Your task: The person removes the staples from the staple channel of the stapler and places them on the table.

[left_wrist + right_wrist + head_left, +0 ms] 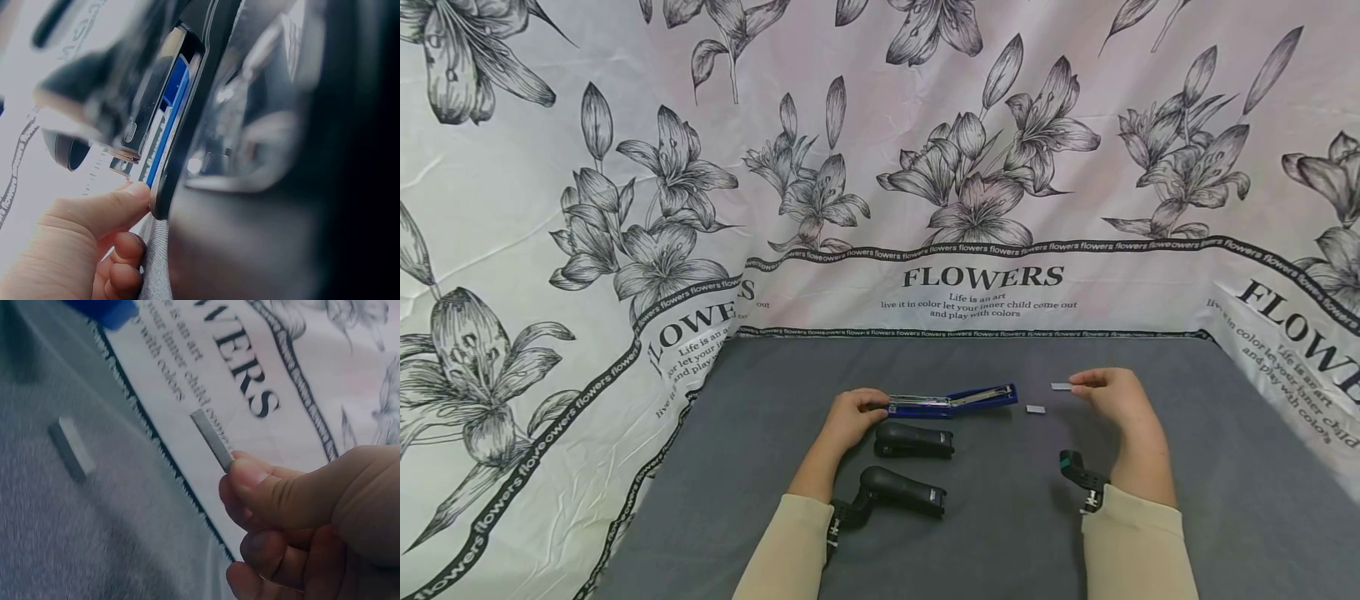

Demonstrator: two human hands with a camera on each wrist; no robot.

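Observation:
A blue stapler (951,407) lies folded wide open on the grey table, its silver staple channel showing. My left hand (855,408) pinches its left end between thumb and fingers; in the left wrist view the blue part (177,84) is half hidden behind dark blurred shapes. With thumb and forefinger my right hand (1112,396) holds a short strip of staples (212,440) by one end, raised off the table to the right of the stapler. A second staple strip (1035,409) lies on the cloth between the stapler and that hand.
Two black stapler-like objects, one (913,440) just in front of the blue stapler and another (904,490) nearer me, lie by my left forearm. A flower-printed curtain (977,292) borders the grey table (1000,542) at the back and sides.

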